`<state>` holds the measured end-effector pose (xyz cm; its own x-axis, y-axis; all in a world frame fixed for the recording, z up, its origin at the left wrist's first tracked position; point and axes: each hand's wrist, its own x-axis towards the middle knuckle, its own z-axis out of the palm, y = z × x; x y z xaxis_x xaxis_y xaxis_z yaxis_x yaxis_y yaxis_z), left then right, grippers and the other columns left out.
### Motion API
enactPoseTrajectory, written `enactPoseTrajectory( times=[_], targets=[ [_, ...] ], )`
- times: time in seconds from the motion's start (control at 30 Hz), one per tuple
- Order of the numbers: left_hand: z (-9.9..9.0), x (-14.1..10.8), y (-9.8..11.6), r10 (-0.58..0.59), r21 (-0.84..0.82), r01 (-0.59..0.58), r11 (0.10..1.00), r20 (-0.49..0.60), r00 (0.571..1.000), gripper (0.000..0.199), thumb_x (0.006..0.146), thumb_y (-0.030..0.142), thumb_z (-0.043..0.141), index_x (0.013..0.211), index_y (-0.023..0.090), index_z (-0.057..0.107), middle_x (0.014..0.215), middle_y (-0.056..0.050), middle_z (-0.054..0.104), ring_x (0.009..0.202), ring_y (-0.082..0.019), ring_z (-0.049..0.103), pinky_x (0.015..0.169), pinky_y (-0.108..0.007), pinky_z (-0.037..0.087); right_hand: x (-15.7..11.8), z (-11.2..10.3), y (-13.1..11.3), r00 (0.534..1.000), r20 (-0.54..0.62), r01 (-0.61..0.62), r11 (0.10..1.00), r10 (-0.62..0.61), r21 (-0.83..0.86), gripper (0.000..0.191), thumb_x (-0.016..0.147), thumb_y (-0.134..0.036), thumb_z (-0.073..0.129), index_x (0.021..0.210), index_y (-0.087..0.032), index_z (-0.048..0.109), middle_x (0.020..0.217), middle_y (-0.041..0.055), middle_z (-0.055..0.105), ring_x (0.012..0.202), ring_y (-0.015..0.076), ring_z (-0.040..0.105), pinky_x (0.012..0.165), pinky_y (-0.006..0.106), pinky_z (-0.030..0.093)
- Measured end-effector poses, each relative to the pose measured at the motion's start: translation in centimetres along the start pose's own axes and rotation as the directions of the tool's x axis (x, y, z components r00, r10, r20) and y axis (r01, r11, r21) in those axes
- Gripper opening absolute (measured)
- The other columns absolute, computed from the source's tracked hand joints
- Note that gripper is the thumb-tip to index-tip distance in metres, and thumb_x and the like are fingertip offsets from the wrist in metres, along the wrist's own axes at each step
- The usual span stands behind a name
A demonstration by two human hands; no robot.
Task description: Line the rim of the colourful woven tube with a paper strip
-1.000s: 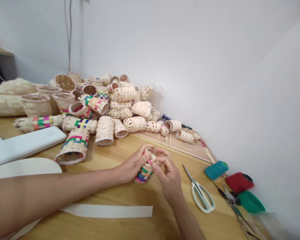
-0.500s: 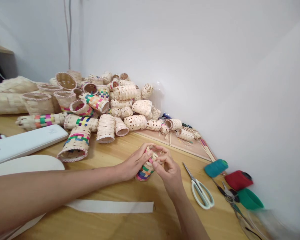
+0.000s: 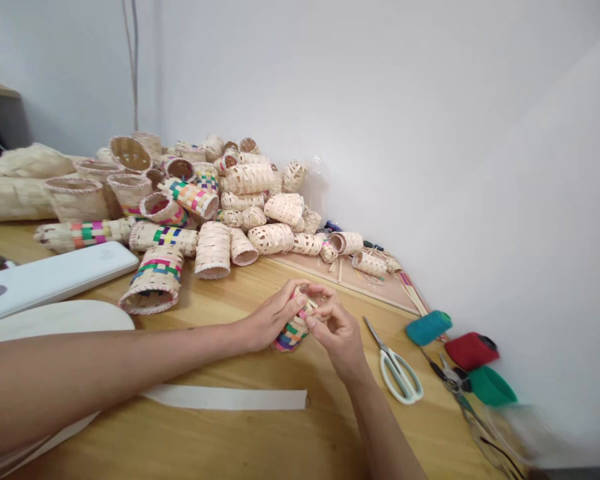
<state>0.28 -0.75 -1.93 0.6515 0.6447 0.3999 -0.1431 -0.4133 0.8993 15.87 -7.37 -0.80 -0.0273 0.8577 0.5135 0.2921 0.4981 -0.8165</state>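
Note:
A small woven basket (image 3: pixel 291 333) with blue, green, orange and pink strips is held tilted above the wooden table, its opening up and away from me. My left hand (image 3: pixel 273 319) is wrapped round its left side, thumb near the rim. With thumb and fingers bent together, my right hand (image 3: pixel 337 330) pinches at the upper right side of the basket. Fingers cover part of the rim, and any thin strip between them is too small to tell.
Woven baskets (image 3: pixel 250 179) are piled at the back left. White-handled scissors (image 3: pixel 400 377) lie right of my hands, near thread spools (image 3: pixel 429 328) and pliers (image 3: pixel 453 380). A white strap (image 3: pixel 230 399) and a white device (image 3: pixel 55 280) lie on the left.
The view has shifted slightly, so most things on the table appear a little higher. Both hands stay on the basket, with only slight movement of the right fingers.

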Motion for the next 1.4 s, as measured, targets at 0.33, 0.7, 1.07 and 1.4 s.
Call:
enactPoseTrajectory(
  times=[0.33, 0.7, 1.07, 1.4],
  targets=[
    [0.0, 0.1, 0.1, 0.005, -0.017, -0.005, 1.0, 0.0, 1.0, 0.041, 0.097, 0.047, 0.033, 0.123, 0.019, 0.043, 0.122, -0.01, 0.056, 0.117, -0.022, 0.05, 0.103, -0.037, 0.038, -0.1, 0.1, -0.2, 1.0, 0.017, -0.023, 0.999, 0.022, 0.042, 0.007, 0.083, -0.02, 0.066, 0.077, -0.023, 0.064, 0.126, 0.0061, 0.055, 0.121, 0.023, 0.051, 0.102, 0.042, 0.039],
    [0.0, 0.2, 0.1, -0.027, -0.031, 0.028, 0.999, 0.004, 1.0, 0.039, 0.097, 0.046, 0.035, 0.124, 0.018, 0.042, 0.122, -0.01, 0.055, 0.115, -0.02, 0.051, 0.1, -0.033, 0.039, -0.2, -0.2, -0.8, 0.999, 0.01, -0.033, 0.998, 0.034, -0.044, 0.004, 0.082, -0.022, 0.068, 0.079, -0.023, 0.069, 0.13, 0.0072, 0.056, 0.123, 0.0243, 0.051, 0.105, 0.043, 0.037],
    [0.1, 0.3, 0.0, -0.047, 0.006, 0.047, 0.999, -0.028, 0.999, 0.036, 0.095, 0.041, 0.039, 0.122, 0.019, 0.044, 0.116, -0.009, 0.058, 0.108, -0.022, 0.054, 0.096, -0.036, 0.041, -0.1, -0.2, -1.3, 0.991, 0.001, -0.136, 0.987, 0.136, -0.086, 0.012, 0.081, -0.029, 0.07, 0.07, -0.023, 0.07, 0.134, 0.0049, 0.056, 0.129, 0.0266, 0.046, 0.108, 0.044, 0.034],
    [-0.1, 0.3, 0.1, -0.077, -0.013, 0.077, 0.997, -0.001, 0.997, 0.04, 0.092, 0.043, 0.041, 0.124, 0.02, 0.044, 0.121, -0.01, 0.057, 0.116, -0.026, 0.051, 0.102, -0.041, 0.038, -0.1, -0.2, -1.5, 0.997, 0.01, -0.079, 0.983, 0.082, -0.166, 0.015, 0.083, -0.027, 0.067, 0.069, -0.021, 0.067, 0.133, 0.0073, 0.056, 0.126, 0.0259, 0.049, 0.105, 0.043, 0.037]
  ],
)
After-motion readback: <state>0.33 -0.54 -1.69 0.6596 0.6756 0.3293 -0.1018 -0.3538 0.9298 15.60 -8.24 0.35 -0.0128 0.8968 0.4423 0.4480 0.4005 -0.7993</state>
